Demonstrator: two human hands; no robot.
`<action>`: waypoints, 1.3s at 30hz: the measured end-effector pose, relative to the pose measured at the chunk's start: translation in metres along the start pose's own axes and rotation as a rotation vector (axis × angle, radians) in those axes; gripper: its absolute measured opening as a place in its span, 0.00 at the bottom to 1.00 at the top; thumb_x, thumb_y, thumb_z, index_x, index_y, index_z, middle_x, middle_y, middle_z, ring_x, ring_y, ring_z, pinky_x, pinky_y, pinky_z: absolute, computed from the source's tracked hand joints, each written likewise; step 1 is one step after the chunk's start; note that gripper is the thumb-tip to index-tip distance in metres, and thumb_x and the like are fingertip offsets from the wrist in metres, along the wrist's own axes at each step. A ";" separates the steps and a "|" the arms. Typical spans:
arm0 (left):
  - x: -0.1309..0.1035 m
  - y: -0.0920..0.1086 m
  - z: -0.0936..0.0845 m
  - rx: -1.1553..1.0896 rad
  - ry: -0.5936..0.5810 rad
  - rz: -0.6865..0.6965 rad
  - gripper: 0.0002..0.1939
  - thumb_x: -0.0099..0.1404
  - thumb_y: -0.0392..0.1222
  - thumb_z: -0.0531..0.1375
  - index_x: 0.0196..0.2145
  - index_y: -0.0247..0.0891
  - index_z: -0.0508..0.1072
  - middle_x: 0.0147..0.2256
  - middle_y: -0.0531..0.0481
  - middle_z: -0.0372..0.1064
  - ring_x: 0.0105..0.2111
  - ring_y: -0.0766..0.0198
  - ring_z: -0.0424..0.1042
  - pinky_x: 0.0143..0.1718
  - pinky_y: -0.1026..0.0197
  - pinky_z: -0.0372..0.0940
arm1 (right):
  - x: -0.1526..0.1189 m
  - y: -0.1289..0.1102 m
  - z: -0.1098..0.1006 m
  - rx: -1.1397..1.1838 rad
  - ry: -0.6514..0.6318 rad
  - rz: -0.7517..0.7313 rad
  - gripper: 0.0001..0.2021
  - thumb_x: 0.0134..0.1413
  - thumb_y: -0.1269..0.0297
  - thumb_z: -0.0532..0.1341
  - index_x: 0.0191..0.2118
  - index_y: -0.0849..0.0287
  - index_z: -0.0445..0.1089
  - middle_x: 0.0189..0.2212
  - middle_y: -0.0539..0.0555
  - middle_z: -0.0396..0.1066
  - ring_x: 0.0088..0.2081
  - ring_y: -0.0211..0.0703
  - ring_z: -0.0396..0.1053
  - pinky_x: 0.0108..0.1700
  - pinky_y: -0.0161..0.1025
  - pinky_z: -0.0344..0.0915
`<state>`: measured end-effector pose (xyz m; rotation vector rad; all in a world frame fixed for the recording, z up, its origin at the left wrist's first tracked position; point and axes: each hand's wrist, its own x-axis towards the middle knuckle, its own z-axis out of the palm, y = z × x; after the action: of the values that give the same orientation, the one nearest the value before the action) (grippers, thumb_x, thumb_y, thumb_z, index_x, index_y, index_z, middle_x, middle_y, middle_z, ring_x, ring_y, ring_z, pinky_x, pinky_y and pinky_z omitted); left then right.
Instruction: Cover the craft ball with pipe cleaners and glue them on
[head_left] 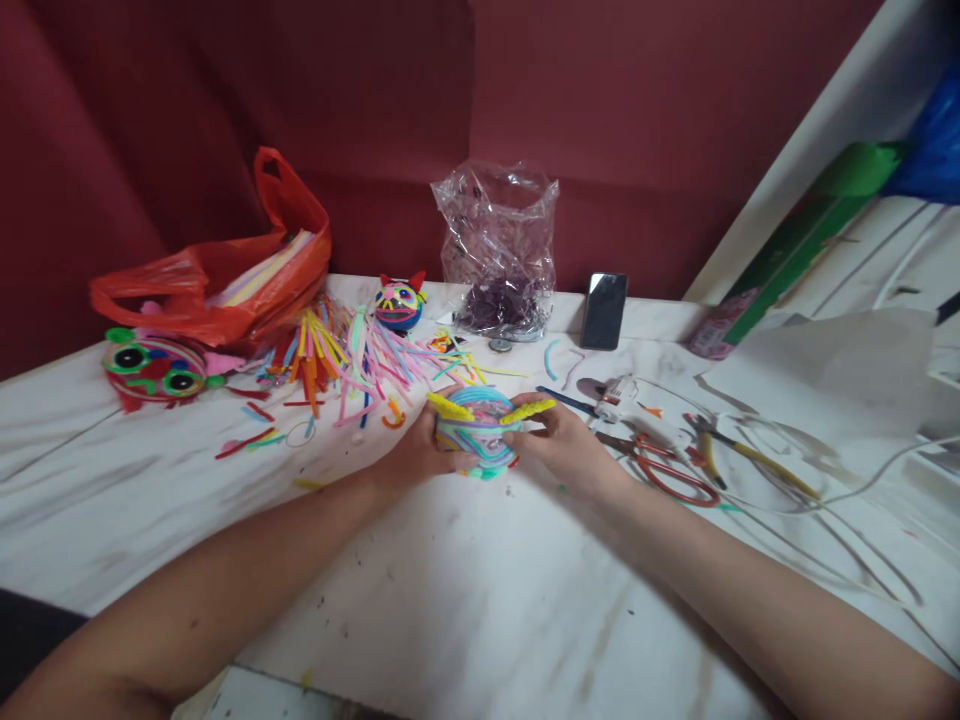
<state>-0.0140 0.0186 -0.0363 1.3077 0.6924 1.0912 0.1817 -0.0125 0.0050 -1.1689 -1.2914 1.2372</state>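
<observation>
Between my two hands sits a round craft ball (480,428) wrapped in pastel blue, pink, yellow and white pipe cleaners. Two yellow twisted pieces stick out from its top, one on each side, like horns. My left hand (418,442) grips its left side, with most fingers hidden behind it. From the other side my right hand (564,440) holds it, thumb on the near face and fingers close to the right yellow piece. Some turquoise and red shows at its lower edge.
Left are a red plastic bag (202,290), loose pipe cleaners (375,360) and a red-and-green face craft (155,368). A small face ball (399,304), clear bag (499,255) and phone (604,311) stand behind. Right lie a glue gun (621,398), scissors (675,472), pliers (750,462) and cables.
</observation>
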 end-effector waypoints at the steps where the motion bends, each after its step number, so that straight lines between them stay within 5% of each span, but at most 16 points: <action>1: 0.000 0.000 0.000 0.007 -0.003 -0.001 0.47 0.39 0.35 0.72 0.57 0.44 0.59 0.54 0.42 0.64 0.53 0.46 0.67 0.50 0.47 0.67 | 0.000 0.000 0.000 0.007 0.001 0.002 0.22 0.33 0.63 0.69 0.39 0.55 0.64 0.35 0.49 0.69 0.27 0.38 0.70 0.32 0.41 0.72; 13: -0.003 0.005 0.007 0.016 0.018 -0.013 0.43 0.48 0.50 0.68 0.58 0.39 0.57 0.55 0.39 0.62 0.55 0.46 0.64 0.54 0.46 0.61 | 0.001 0.004 0.001 -0.044 0.021 -0.020 0.23 0.32 0.63 0.68 0.39 0.56 0.63 0.34 0.49 0.70 0.27 0.37 0.68 0.31 0.39 0.71; 32: -0.005 0.004 0.018 0.334 0.132 0.087 0.36 0.52 0.47 0.64 0.57 0.37 0.57 0.52 0.41 0.65 0.51 0.50 0.66 0.50 0.50 0.65 | -0.005 -0.006 0.012 -0.161 0.123 0.004 0.26 0.31 0.60 0.67 0.41 0.57 0.61 0.33 0.53 0.70 0.32 0.43 0.69 0.33 0.41 0.68; 39: -0.008 0.006 0.014 0.271 0.037 0.076 0.32 0.59 0.51 0.58 0.58 0.39 0.57 0.57 0.42 0.61 0.56 0.50 0.62 0.56 0.49 0.60 | -0.005 0.000 0.010 -0.210 0.137 -0.067 0.25 0.33 0.57 0.67 0.41 0.56 0.62 0.33 0.54 0.71 0.35 0.47 0.70 0.34 0.42 0.68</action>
<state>-0.0055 0.0048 -0.0291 1.5576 0.8462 1.1124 0.1724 -0.0177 0.0044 -1.3236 -1.3700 0.9730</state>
